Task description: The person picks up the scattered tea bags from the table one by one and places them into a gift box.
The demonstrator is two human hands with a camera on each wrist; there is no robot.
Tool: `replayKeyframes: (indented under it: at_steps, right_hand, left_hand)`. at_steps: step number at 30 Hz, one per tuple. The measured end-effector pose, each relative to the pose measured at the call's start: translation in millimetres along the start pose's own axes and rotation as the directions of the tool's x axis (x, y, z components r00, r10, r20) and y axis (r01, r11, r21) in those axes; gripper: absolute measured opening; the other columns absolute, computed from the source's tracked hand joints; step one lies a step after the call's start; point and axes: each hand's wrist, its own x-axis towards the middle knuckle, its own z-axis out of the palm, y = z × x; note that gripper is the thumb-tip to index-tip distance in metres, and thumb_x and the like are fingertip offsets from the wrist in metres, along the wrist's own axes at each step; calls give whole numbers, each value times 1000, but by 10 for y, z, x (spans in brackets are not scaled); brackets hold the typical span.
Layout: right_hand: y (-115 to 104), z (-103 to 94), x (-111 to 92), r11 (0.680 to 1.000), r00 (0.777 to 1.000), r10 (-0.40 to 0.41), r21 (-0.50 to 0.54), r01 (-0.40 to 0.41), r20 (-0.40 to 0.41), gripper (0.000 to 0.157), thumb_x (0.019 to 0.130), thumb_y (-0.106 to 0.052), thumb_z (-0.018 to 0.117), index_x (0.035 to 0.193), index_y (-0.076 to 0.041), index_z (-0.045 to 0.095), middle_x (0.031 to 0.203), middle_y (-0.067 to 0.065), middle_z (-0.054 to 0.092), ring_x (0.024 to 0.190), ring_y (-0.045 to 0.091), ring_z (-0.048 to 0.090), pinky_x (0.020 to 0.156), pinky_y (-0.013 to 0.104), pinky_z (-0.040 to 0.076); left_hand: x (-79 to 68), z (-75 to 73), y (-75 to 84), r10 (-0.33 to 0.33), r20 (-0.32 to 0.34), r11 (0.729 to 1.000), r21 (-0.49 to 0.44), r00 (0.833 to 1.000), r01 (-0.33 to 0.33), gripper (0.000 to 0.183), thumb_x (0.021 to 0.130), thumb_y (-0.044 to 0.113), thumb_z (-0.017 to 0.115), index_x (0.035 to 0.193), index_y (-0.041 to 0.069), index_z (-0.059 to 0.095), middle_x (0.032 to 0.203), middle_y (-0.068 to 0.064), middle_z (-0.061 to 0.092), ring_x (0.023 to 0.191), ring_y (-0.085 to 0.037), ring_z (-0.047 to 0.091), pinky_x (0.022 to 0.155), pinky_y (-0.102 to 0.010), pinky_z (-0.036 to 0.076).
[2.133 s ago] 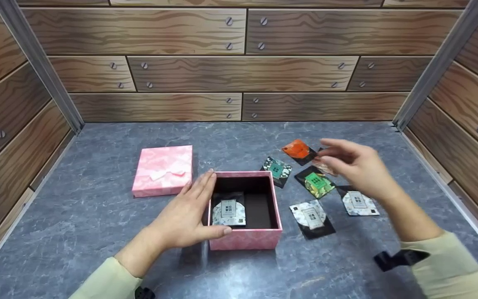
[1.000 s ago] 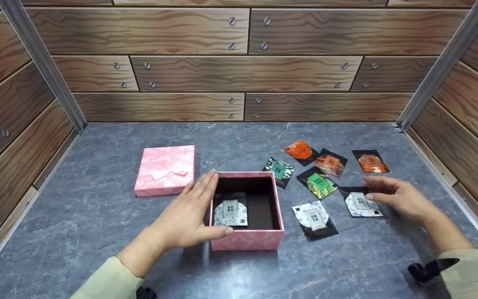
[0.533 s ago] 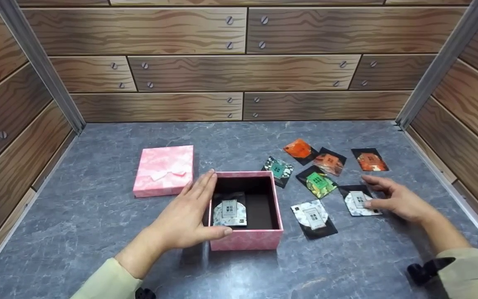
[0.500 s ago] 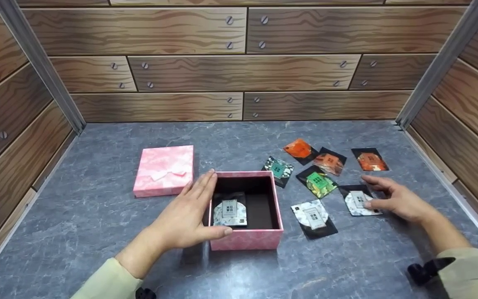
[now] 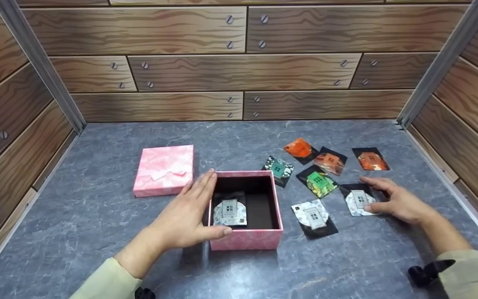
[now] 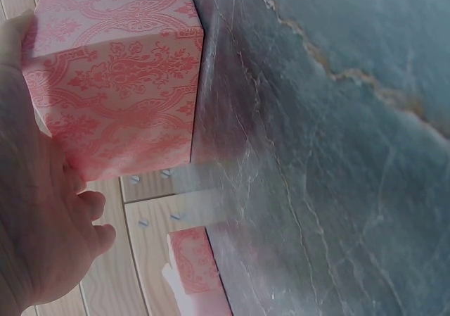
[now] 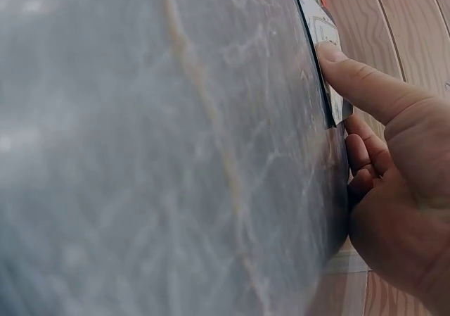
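My left hand (image 5: 181, 218) holds the pink open box (image 5: 245, 240) at its left side, with the thumb at the near rim and the fingers along the side wall. Inside the box, against the left, lies a white-and-black sachet (image 5: 229, 211). At the right, my right hand (image 5: 403, 203) is at another white-and-black sachet (image 5: 358, 198) lying on the table. In the right wrist view, the thumb presses on that sachet (image 7: 325, 31), and the other fingers curl at its edge. What the fingertips do beneath the edge is hidden.
A pink lid (image 5: 165, 166) with a bow lies left of the box. Around the right hand are an orange sachet (image 5: 300, 149), a brown one, a red one (image 5: 371, 160), a green one (image 5: 318, 181), a teal one (image 5: 278, 170) and a white one (image 5: 313, 218). Wood-patterned walls enclose the table.
From above the sachets at the back, my right hand has moved right and down to the white-and-black sachet. Its thumb and fingers have shifted slightly there. My left hand stays on the box.
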Motion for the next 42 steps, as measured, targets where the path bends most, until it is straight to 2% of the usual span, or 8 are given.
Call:
replayKeyframes:
  at_steps: [8,15,19,24,29,37,42]
  right_hand:
    - [-10,2,-9,999,999,33,-12,-33,6,89,89,-30,86,163,-7,42,160,37,32,140,66,31,107,86,22]
    - [1,25,10,1000,1000,-8,3,8,-12,85,89,-22,87,160,-4,44,152,37,43,137,57,39,110,78,27]
    - [2,28,9,1000,1000,-7,-10,7,-16,85,90,-22,86,161,-5,43,153,37,42,135,58,41,108,80,28]
    - [2,30,5,1000,1000,31,-8,-31,-4,88,92,-28,84,164,-8,38,159,40,34,139,67,34,108,84,24]
    - [-7,29,0,998,998,58,8,-58,1,89,95,-29,81,167,-10,33,160,42,31,141,69,29,109,84,21]
    - [0,43,25,998,998,63,26,-63,2,73,106,-24,68,167,-10,32,163,38,29,147,66,23,113,82,18]
    - [-22,20,10,997,998,65,29,-65,5,68,109,-26,61,168,-9,30,164,37,29,148,64,23,115,80,19]
  left_hand:
    - [0,2,-10,6,-4,1000,-1,1000,-6,124,89,83,56,169,-1,11,177,-13,8,163,-26,11,130,-52,15]
    - [-16,9,-5,-15,10,1000,-4,1000,15,125,89,83,56,169,1,8,178,-11,6,163,-25,10,131,-51,14]
    - [-15,6,-4,-13,6,1000,-1,1000,13,125,88,83,57,169,0,9,178,-11,6,163,-25,11,130,-52,14]
    - [-10,6,-4,-6,0,1000,-1,1000,6,124,89,82,57,169,0,10,178,-12,7,163,-26,11,130,-53,15]
    - [-8,13,-5,1,-7,1000,-6,1000,-1,123,89,81,57,169,-1,11,177,-13,8,163,-27,12,130,-55,16]
    - [-9,16,-3,-1,-8,1000,3,1000,1,124,89,82,56,169,-1,11,177,-14,8,163,-27,12,130,-55,16]
    - [-5,13,0,-5,-8,1000,-2,1000,5,124,89,83,56,169,-1,10,177,-13,8,163,-26,11,130,-54,16]
